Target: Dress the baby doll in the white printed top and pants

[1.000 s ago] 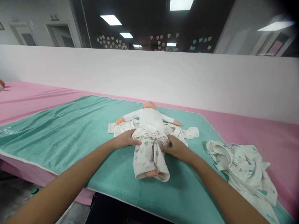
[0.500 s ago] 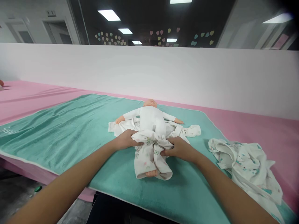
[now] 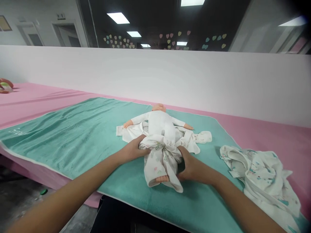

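Note:
A baby doll (image 3: 161, 122) lies on its back, head away from me, with a white top on its body and its arms spread. Patterned white baby clothes (image 3: 157, 161) are bunched over its hips and legs, and toes show at one leg opening. Under its back, more white cloth with sleeves is spread out. My left hand (image 3: 133, 149) is closed on the bunched cloth at the left hip; some fingers are hidden in the folds. My right hand (image 3: 194, 166) curves beside the right leg, thumb and fingers apart, its tips against the cloth.
A green towel (image 3: 73, 129) covers part of a pink padded surface (image 3: 267, 136). To the right lies a crumpled white patterned garment (image 3: 262, 178). A white wall (image 3: 155, 74) rises behind. Part of another doll (image 3: 6, 85) shows at the far left.
My right hand has spread from its pinch on the cloth and moved down and outward along the right leg. The right leg opening has folded narrower. My left hand keeps its hold.

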The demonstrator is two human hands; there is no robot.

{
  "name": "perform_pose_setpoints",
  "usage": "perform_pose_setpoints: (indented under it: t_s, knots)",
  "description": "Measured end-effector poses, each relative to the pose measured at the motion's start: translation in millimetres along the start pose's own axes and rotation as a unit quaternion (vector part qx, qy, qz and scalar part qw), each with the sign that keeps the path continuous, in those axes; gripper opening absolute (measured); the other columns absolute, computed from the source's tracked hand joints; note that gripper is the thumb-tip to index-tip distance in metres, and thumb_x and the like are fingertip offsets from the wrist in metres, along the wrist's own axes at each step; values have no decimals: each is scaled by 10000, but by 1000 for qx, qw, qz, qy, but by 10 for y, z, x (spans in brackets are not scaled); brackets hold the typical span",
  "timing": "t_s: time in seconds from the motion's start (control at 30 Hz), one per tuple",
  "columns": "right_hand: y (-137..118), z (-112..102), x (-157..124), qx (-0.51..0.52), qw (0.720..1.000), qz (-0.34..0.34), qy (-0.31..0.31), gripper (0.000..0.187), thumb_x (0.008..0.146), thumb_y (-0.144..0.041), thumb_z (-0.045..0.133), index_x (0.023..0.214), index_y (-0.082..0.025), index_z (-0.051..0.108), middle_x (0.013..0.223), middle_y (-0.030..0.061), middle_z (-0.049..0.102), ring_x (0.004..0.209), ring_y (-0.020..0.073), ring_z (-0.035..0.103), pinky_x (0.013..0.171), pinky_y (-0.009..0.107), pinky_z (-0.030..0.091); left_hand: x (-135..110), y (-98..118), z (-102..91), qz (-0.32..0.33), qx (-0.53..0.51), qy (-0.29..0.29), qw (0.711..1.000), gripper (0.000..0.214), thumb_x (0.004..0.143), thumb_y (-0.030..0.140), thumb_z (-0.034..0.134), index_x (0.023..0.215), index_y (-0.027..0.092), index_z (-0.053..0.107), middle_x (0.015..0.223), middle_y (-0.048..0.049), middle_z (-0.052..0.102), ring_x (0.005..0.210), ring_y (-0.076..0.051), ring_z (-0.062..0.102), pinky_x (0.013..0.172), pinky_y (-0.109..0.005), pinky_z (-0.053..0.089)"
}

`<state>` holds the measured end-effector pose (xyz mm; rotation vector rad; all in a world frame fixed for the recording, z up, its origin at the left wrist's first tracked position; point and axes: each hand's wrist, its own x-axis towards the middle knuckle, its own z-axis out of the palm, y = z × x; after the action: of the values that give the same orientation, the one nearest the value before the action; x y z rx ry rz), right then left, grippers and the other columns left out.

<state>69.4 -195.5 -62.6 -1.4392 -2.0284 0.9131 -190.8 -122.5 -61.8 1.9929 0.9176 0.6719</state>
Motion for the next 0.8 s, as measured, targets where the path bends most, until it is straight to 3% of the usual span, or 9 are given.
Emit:
perform_pose_setpoints:
  t_s: [0.13,0.23,0.37,0.5,0.67,0.8]
  knots:
    - [22,214,-131,-15,998,-32,59,974,470,-368,785,1289,-214,281,1273,110,393,1165,290,391,949,401,360,-349,138,184,-7,-29,-17,999,1002,562,381,755,1354,230,160,1313,-116,391,1170,-287,414,949,-383,388]
    - [9,312,-138,-12,996,-47,79,860,532,-334,748,1259,-211,303,1228,104,438,1096,272,445,885,381,399,-502,232,318,-7,-31,-21,999,1093,494,359,793,1356,247,129,1284,-124,384,1138,-295,438,904,-397,427]
    - [-25,332,-148,-41,993,-60,96,582,600,-319,689,1100,-203,415,1014,58,563,866,221,530,737,324,424,-543,317,468,15,-4,57,998,951,510,355,779,1300,260,258,1202,-87,452,1102,-285,467,913,-404,420]
    - [-82,336,-219,-48,992,-54,106,384,634,-328,650,939,-204,452,808,5,601,689,176,523,620,276,395,-584,395,636,53,1,104,993,762,604,382,717,1252,253,337,1180,-75,507,1066,-266,497,894,-375,433]
    - [-171,474,-394,-19,988,-21,151,208,670,-306,598,790,-213,456,686,-12,587,608,163,511,546,257,365,-697,466,874,-2,-10,142,990,499,700,323,625,1153,257,426,1006,-27,618,893,-218,586,771,-331,473]
    - [-323,562,-618,30,987,-21,156,135,663,-241,570,751,-218,470,640,-17,568,595,166,514,540,263,381,-860,640,946,-31,-66,143,987,476,705,345,617,1136,253,437,1006,-31,632,885,-217,594,753,-318,480]
